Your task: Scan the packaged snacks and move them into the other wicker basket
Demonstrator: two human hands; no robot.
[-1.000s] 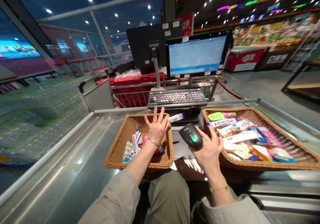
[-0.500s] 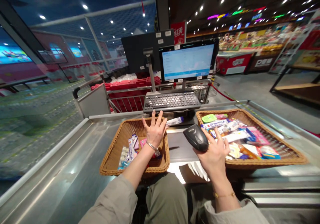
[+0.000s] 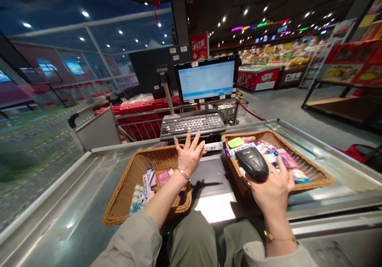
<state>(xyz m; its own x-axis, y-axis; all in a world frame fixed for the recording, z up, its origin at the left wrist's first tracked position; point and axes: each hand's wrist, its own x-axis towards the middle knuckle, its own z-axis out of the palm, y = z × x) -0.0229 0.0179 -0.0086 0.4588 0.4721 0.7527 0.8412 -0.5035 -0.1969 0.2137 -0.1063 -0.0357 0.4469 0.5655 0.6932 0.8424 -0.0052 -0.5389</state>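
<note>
My right hand [image 3: 273, 189] grips a black barcode scanner [image 3: 252, 163] and holds it over the near edge of the right wicker basket [image 3: 316, 178], which is filled with several snack packets. My left hand [image 3: 189, 155] hovers open, fingers spread, over the far right corner of the left wicker basket [image 3: 119, 203]. A white and blue packet [image 3: 214, 146] lies just past its fingertips, between the two baskets. The left basket holds a few small packets [image 3: 147, 183].
A keyboard [image 3: 191, 124] sits behind the baskets, with a lit monitor [image 3: 207, 80] above it. A red shopping trolley [image 3: 140, 119] stands behind the steel counter [image 3: 74, 203]. A white sheet [image 3: 215, 206] lies at the counter's near edge. Shop shelves and freezers fill the right background.
The view has swung to the right. My right hand has lifted the scanner up and toward the right basket. My left hand has stayed spread over the left basket's corner.
</note>
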